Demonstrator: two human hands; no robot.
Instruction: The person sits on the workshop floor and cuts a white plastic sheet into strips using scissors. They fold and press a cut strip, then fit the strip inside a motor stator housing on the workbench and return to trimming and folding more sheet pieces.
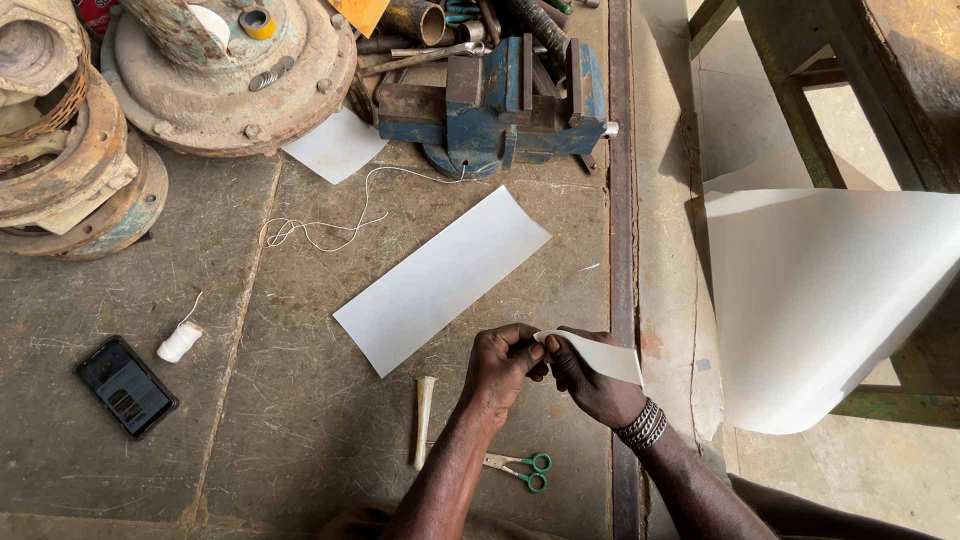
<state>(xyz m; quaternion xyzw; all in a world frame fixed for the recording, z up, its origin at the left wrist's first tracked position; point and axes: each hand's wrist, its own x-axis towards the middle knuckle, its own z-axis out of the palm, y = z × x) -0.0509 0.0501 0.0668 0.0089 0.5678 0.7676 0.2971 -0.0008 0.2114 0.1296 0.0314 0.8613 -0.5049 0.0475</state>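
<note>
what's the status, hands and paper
Left hand and right hand both pinching small white paper strip. Long white sheet flat on bench, untouched. Scissors near left forearm.

A phone with its screen lit up

A small black phone [126, 386] is lying flat on the grey workbench [300, 420], far over on the left. Its screen is glowing dark blue-grey with little brown squares. It is sitting just beside a white spool of string [180, 342].
</note>
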